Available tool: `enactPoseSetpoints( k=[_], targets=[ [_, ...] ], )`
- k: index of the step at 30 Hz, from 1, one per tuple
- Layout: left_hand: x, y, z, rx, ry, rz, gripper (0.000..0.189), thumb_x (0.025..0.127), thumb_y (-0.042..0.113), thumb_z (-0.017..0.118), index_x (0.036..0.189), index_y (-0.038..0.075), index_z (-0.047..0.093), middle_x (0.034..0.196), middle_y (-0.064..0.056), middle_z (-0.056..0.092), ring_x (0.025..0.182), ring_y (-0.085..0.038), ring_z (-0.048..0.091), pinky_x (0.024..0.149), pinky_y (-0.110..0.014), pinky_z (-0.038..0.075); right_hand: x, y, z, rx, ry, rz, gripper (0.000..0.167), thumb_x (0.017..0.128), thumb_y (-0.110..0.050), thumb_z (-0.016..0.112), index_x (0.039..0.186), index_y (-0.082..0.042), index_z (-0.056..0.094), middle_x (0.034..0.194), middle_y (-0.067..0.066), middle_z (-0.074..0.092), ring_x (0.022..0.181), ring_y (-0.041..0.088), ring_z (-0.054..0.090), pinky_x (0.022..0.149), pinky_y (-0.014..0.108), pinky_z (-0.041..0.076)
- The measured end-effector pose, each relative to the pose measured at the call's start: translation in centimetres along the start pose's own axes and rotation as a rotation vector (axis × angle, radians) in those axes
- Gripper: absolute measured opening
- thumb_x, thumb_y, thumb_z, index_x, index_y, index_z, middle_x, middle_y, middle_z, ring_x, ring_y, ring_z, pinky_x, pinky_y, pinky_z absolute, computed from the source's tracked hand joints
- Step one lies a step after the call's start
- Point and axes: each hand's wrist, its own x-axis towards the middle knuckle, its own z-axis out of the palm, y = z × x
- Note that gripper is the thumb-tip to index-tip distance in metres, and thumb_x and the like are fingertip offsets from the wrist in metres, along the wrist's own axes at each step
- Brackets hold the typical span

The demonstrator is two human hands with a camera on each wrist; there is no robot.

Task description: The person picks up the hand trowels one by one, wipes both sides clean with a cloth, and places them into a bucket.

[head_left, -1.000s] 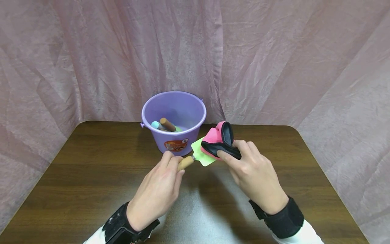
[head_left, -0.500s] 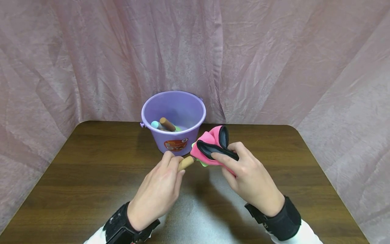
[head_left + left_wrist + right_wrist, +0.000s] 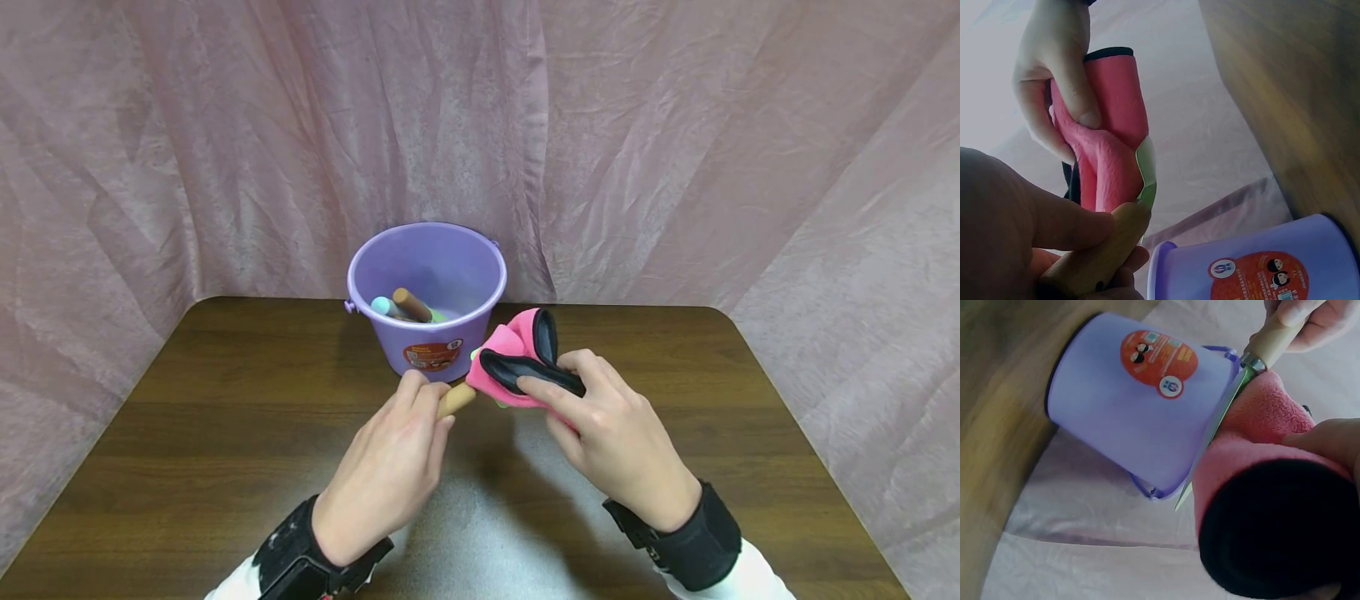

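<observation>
In the head view my left hand [image 3: 386, 467] grips the wooden handle [image 3: 456, 400] of a small trowel. Its light green blade [image 3: 1147, 164] mostly hides behind a pink fleecy cloth piece [image 3: 501, 350] with black edging. My right hand [image 3: 618, 433] holds this folded cloth between thumb and fingers, against the blade. From the right wrist, the blade [image 3: 1222, 415] is seen edge-on beside the pink pile. Just behind the hands stands a purple bucket [image 3: 390, 343] with a red label.
Inside the bucket lie a brown handle end [image 3: 412, 305], a light blue handle end [image 3: 383, 306] and something green. The brown wooden table [image 3: 247, 433] ends at a pink curtain [image 3: 337, 150] behind the bucket.
My right hand has slid the pink cloth leftward along the blade toward the handle, covering most of the green. Over the last half second it shifted only slightly. The left hand stayed put.
</observation>
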Motion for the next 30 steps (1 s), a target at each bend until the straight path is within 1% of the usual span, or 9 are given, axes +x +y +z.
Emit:
enactPoseSetpoints(
  k=[4,9,16,21,25,30],
  targets=[
    [0.0,0.0,0.0,0.002,0.0,0.001,0.028,0.097,0.009,0.078,0.12,-0.001,0.068,0.101,-0.004,0.05,0.078,-0.015,0.053,0.065,-0.028,0.052,-0.1,0.2,-0.2,-0.063,0.008,-0.017,0.033,0.092,-0.008,0.072,0.122,-0.021,0.08,0.112,0.016,0.062,0.09,0.031,0.061,0.054,0.044,0.056],
    [-0.1,0.0,-0.1,0.005,0.005,0.0,0.028,0.097,0.009,0.077,0.121,-0.001,0.068,0.102,-0.004,0.051,0.079,-0.015,0.054,0.065,-0.029,0.052,-0.2,0.6,-0.5,-0.139,-0.01,-0.017,0.028,0.095,-0.01,0.072,0.12,-0.022,0.079,0.112,0.016,0.062,0.087,0.033,0.06,0.055,0.047,0.058],
    [-0.1,0.0,-0.4,0.004,0.008,0.001,0.027,0.097,0.008,0.076,0.121,0.0,0.068,0.102,-0.004,0.05,0.078,-0.015,0.053,0.064,-0.03,0.052,-0.2,1.2,-1.0,-0.236,-0.026,-0.005,0.031,0.096,-0.004,0.068,0.119,-0.022,0.078,0.113,0.018,0.062,0.082,0.034,0.056,0.05,0.045,0.054],
    [-0.1,0.0,-0.5,0.002,0.024,0.017,0.025,0.097,0.007,0.076,0.12,0.0,0.067,0.101,-0.004,0.05,0.077,-0.016,0.052,0.064,-0.031,0.052,-0.2,1.6,-1.3,-0.277,-0.032,0.007,0.028,0.096,-0.004,0.072,0.117,-0.022,0.077,0.112,0.02,0.061,0.081,0.035,0.055,0.049,0.044,0.052],
    [0.0,-0.1,-0.5,0.003,0.033,0.028,0.025,0.097,0.006,0.075,0.12,0.0,0.067,0.101,-0.004,0.05,0.077,-0.016,0.052,0.064,-0.031,0.052,-0.2,1.9,-1.4,-0.306,-0.03,0.014,0.03,0.093,-0.002,0.074,0.116,-0.021,0.076,0.113,0.021,0.061,0.081,0.036,0.055,0.048,0.044,0.052],
    [0.0,-0.1,-0.6,0.004,0.04,0.036,0.024,0.097,0.006,0.075,0.119,0.0,0.067,0.101,-0.004,0.05,0.077,-0.016,0.052,0.064,-0.032,0.052,-0.2,2.3,-1.6,-0.351,-0.005,0.011,0.03,0.095,0.003,0.066,0.114,-0.019,0.076,0.112,0.022,0.061,0.079,0.037,0.055,0.049,0.045,0.052]
  ],
)
